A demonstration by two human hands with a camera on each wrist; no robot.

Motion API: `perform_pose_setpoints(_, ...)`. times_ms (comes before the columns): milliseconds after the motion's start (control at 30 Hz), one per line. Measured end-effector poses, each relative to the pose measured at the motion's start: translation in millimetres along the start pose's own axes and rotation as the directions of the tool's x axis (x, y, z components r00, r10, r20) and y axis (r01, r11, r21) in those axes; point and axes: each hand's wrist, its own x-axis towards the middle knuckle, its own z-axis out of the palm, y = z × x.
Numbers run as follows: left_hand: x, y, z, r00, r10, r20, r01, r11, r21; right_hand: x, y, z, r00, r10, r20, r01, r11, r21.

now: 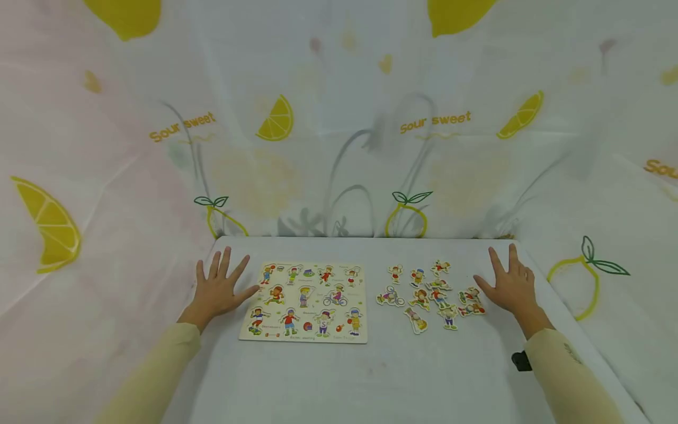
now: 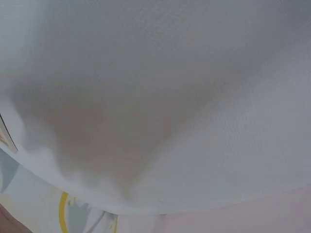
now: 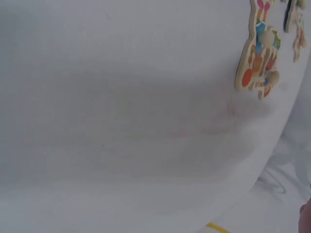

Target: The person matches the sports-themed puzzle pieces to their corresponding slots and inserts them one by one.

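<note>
We see both hands spread, fingers apart and nothing pinched in either. The left hand (image 1: 214, 294) lies at the picture board (image 1: 316, 305), its thumb at the board's near side edge; we cannot tell whether it touches. The right hand (image 1: 514, 288) is just beyond the loose pieces (image 1: 439, 297), its thumb tip close to the nearest ones. We cannot be sure that either palm rests on the table (image 1: 339, 377).

As for how far along things are, we judge that work with the pieces has hardly begun: roughly a dozen lie between the board and the right hand, some overlapping, and none is held. The board shows printed children at sport, much like the figures on the pieces. From here we make out no piece set into it, though the flat prints make that hard to settle, so we take all these loose pieces as left to handle.

Under the hands, the tabletop is white and smooth, with soft shadows below each wrist. Ahead of the hands and off to both sides hangs a pale curtain (image 1: 339, 159) printed with lemons, leaves and "Sour sweet". Cream sleeves (image 1: 164, 365) reach both wrists, and a small dark object (image 1: 521, 361) shows beside the right wrist; we cannot make it out.
</note>
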Motion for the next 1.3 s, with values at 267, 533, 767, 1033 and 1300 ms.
perform_pose_setpoints(267,-2.6,6.0,-4.4,0.999,-0.004,0.033,0.006,0.999,-0.047,11.1,-16.2,-0.7,1.0,-0.014,0.01,0.014,1.0,-0.002)
perform_pose_setpoints(533,-4.8,5.5,-3.7,0.998,-0.018,0.057,0.023,0.995,-0.099,28.3,-24.8,5.6,1.0,-0.015,0.007,0.015,1.0,0.017)
perform_pose_setpoints(767,-2.8,13.8,5.8,0.99,0.073,0.117,-0.058,0.989,-0.133,33.9,-26.1,17.1,0.998,0.02,0.059,-0.023,0.998,0.051)
perform_pose_setpoints(1033,4.4,25.7,19.5,0.96,0.131,0.249,-0.067,0.965,-0.252,44.1,-33.1,26.4,0.992,0.066,0.11,-0.093,0.963,0.252)
perform_pose_setpoints(1300,12.6,38.3,19.8,0.916,0.178,0.359,-0.115,0.975,-0.19,58.4,-59.4,41.7,0.96,0.168,0.223,-0.254,0.856,0.451)
